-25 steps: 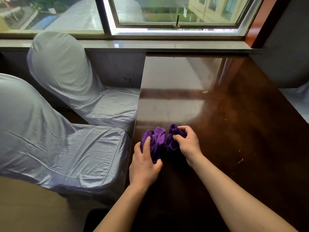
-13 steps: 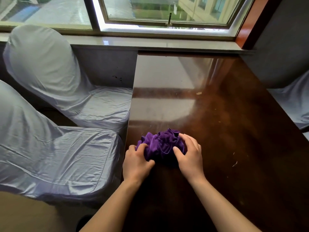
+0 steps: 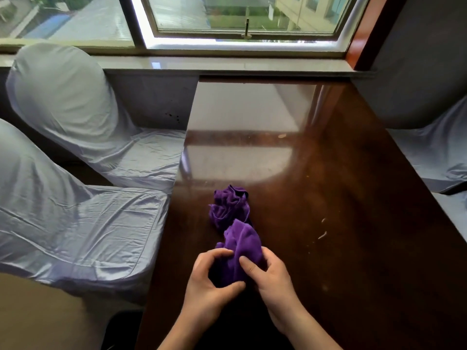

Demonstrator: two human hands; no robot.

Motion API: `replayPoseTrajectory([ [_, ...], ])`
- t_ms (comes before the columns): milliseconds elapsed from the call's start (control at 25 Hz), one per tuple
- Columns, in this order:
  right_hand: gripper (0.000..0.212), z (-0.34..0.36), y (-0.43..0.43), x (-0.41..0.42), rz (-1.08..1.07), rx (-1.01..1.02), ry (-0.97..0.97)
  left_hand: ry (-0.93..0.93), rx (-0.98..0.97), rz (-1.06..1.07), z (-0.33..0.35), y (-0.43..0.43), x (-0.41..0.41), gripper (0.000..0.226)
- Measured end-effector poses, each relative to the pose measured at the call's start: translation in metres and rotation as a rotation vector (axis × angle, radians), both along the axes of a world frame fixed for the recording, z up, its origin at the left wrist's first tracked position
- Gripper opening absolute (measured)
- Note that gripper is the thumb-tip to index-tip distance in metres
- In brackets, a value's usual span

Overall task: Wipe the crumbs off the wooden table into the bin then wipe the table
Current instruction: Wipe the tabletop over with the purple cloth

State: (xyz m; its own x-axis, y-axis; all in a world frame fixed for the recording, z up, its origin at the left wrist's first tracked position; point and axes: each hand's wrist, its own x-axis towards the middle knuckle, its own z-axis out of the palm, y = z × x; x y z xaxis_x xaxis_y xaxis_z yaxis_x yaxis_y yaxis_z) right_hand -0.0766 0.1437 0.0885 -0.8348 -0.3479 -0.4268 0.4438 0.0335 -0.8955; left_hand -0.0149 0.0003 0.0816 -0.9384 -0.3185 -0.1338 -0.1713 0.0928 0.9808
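A crumpled purple cloth (image 3: 233, 223) lies on the dark glossy wooden table (image 3: 341, 198). Its near end is lifted between both my hands, while its far end stays bunched on the tabletop. My left hand (image 3: 211, 281) grips the cloth's near end from the left, and my right hand (image 3: 271, 276) pinches it from the right. A few pale crumbs (image 3: 322, 234) lie on the table to the right of the cloth, and another crumb (image 3: 281, 135) sits farther back. No bin is in view.
Two chairs in pale satin covers (image 3: 83, 215) stand along the table's left edge. Another covered chair (image 3: 439, 147) is at the right. The table's far end meets a stone windowsill (image 3: 227, 65) under a window.
Both hands drew back toward me, pulling the near end of the cloth up and stretching it out. The rest of the cloth stayed bunched farther away.
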Motion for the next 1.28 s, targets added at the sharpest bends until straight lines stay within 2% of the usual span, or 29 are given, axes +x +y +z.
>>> replayPoseTrajectory([
  [120,0.027,0.000,0.043,0.008,-0.117,0.096,0.059,-0.036,0.150,0.045,-0.002,0.021,-0.003,0.041],
  [280,0.038,-0.002,0.114,0.016,-0.349,0.199,0.099,-0.038,0.062,0.053,-0.012,0.057,-0.009,0.037],
  [400,0.056,-0.008,0.164,0.018,-0.335,0.557,0.217,-0.046,-0.019,-0.091,-0.020,0.085,-0.014,0.036],
  [480,0.074,-0.014,0.182,0.023,-0.240,0.881,0.277,-0.072,-0.159,-0.140,-0.026,0.097,-0.018,0.040],
  [560,0.083,-0.023,0.182,0.034,-0.106,1.188,0.451,-0.074,-0.280,-0.123,-0.031,0.097,-0.021,0.037],
  [640,0.090,-0.033,0.169,0.044,0.050,1.314,0.573,-0.034,-0.444,-0.103,-0.037,0.088,-0.029,0.030],
  [760,0.096,-0.050,0.145,0.038,0.205,1.398,0.607,0.010,-0.785,-0.086,-0.047,0.065,-0.053,0.028],
  [920,0.069,-0.059,0.165,0.022,0.187,1.385,0.682,-0.074,-1.053,-0.159,-0.065,0.047,-0.067,0.045],
  [1080,0.052,-0.065,0.224,0.003,-0.016,1.352,0.723,-0.101,-1.193,-0.203,-0.078,0.046,-0.064,0.059],
  [1160,0.044,-0.063,0.231,-0.026,-0.144,1.320,0.643,-0.130,-1.228,-0.204,-0.079,0.047,-0.066,0.060],
  [1280,0.047,-0.053,0.204,-0.077,-0.221,1.200,0.541,-0.153,-1.253,-0.209,-0.081,0.047,-0.067,0.061],
])
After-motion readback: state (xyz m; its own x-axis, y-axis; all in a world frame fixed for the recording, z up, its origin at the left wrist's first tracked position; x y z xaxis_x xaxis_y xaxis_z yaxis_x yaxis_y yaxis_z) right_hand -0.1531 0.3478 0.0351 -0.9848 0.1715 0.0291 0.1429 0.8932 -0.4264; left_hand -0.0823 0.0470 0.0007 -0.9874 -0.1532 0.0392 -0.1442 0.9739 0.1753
